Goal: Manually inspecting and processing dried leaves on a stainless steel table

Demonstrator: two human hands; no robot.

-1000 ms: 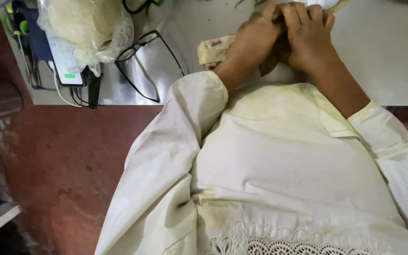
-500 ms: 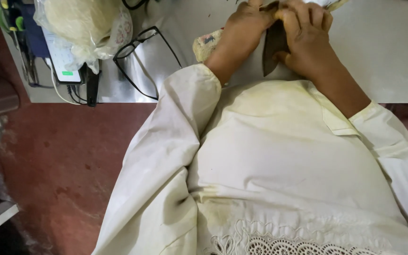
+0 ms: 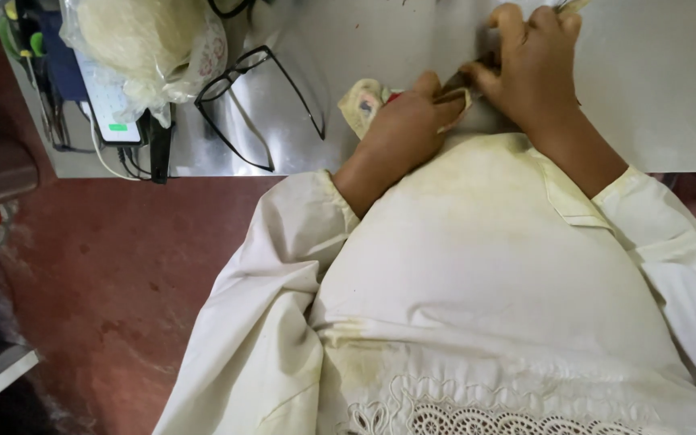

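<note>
At about one o'clock in the view, the left hand (image 3: 407,121) is clenched around a pale cloth (image 3: 364,103) — its patterned edge pokes out at the hand's nine o'clock. The right hand (image 3: 532,68), at the left's two o'clock, grips a thin dark tool (image 3: 467,79), possibly a blade — too blurred to tell. Black eyeglasses (image 3: 259,105) lie at eleven o'clock on the steel table (image 3: 670,89), beside a plastic bag (image 3: 142,40).

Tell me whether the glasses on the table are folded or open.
Open. The glasses lie on the metal table with both temple arms spread out from the frame, left of the left hand.
</note>
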